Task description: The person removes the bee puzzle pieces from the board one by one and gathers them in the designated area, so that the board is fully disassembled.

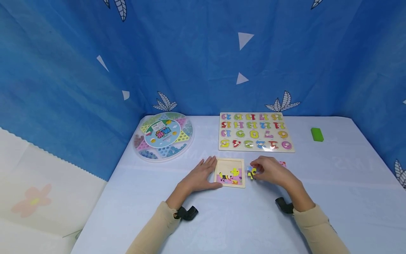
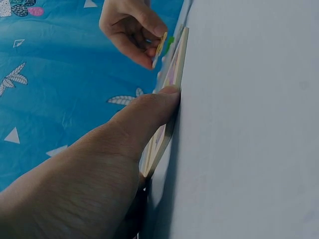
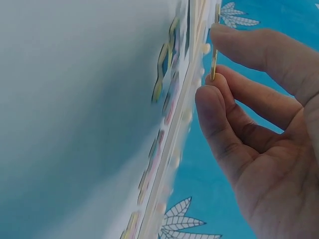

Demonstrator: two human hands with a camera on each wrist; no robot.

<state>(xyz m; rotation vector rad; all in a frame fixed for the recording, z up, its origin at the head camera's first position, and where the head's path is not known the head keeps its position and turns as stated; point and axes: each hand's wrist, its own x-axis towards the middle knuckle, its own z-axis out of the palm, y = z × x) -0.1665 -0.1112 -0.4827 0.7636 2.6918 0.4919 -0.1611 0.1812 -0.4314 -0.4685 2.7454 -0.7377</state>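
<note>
Seen from above, a person in beige sleeves works at a white-covered desk with two bare hands. A small square wooden puzzle tray lies flat in the middle of the desk; its lower part shows a pink picture with a yellow animal and a black-and-yellow striped figure, while the upper part is bare pale wood. The left hand has its fingers extended along the tray's left side and its thumb at the near edge, touching the frame without gripping it. The right hand pinches a small puzzle piece, coloured blue, yellow and black, between thumb and fingers, just to the right of the tray. The right wrist view shows the piece edge-on, lifted clear of the desk, and some loose pieces lying nearby, too blurred to make out their pictures. Behind the tray lies a board of coloured numbers, its digits upside down to the head camera. To its left is a round, lidded game box; to its right, a small green block. A blue curtain with white triangles and leaves hangs behind the desk.
</note>
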